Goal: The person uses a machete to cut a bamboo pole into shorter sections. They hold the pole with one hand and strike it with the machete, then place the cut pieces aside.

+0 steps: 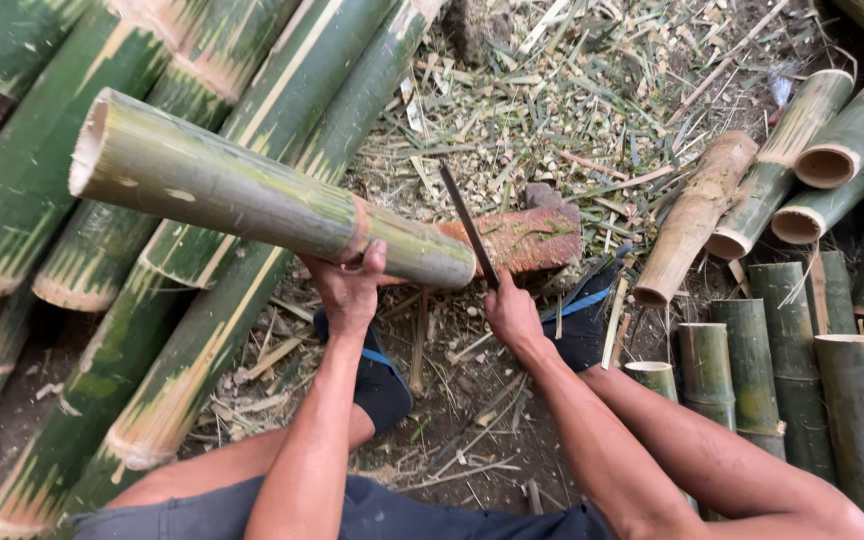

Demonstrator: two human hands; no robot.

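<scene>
Long green bamboo pole [252, 195] rests across reddish wood block [527, 238]. Your left hand [350, 287] clamps pole from below, near block. Your right hand [512, 312] fist-grips dark blade [467, 222] at pole's cut end. Risk: blade glancing off round surface toward left fingers.

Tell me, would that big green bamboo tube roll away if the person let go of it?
Probably. The bamboo tube is round and only its far end rests on the reddish block, steadied by the left hand. Its open end looks hollow, so it is likely light for its size, yet stiff.
</scene>
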